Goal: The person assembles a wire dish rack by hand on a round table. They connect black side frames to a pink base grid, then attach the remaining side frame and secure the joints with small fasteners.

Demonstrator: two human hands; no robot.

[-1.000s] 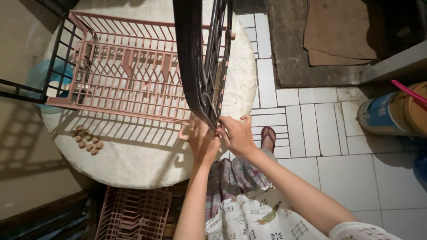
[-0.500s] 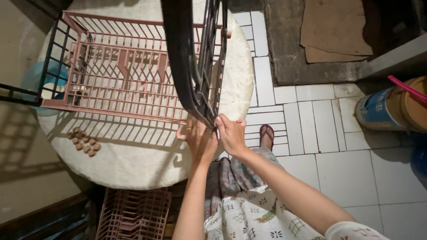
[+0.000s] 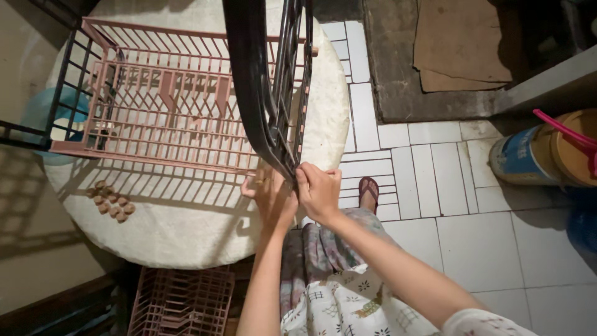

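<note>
Centre frame: left hand point(image 3: 271, 200) and right hand point(image 3: 318, 191) are both pinching the upright black frame's point(image 3: 264, 93) lower corner above the pink rack point(image 3: 168, 106); a slackening pinch is risking the frame toppling.

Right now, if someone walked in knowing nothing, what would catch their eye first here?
Most striking is the dark metal frame rising toward the camera at centre, with the left hand and right hand closed around its lower corner. Behind it, a pink slatted rack lies across the round white table, with a cluster of small brown pieces at its left. A second pink rack sits below the table's near edge.
</note>
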